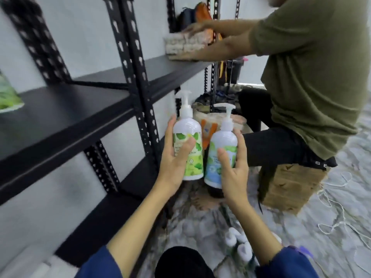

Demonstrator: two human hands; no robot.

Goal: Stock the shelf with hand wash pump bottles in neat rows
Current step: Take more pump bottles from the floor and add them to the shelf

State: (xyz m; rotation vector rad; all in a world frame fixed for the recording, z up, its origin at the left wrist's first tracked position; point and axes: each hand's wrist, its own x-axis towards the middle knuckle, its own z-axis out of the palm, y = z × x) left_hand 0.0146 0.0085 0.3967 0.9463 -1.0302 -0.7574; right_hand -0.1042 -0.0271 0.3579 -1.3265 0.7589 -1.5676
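My left hand (pixel 174 163) grips a white pump bottle with a green leaf label (pixel 189 137), held upright in the air. My right hand (pixel 233 169) grips a second pump bottle with a blue and green label (pixel 219 149), also upright and slightly lower. Both bottles hang in front of the black metal shelf unit (pixel 76 125), just right of its upright post (pixel 140 81). The shelf board at the level of the bottles shows bare black surface. Several more white pump tops (pixel 239 245) stand on the floor near my knees.
Another person in an olive shirt (pixel 313 77) sits on a wooden box (pixel 291 187) to the right, both hands on a woven basket (pixel 180 47) on the upper shelf. A green packet (pixel 8 95) lies at the far left. White string (pixel 341 213) trails across the patterned floor.
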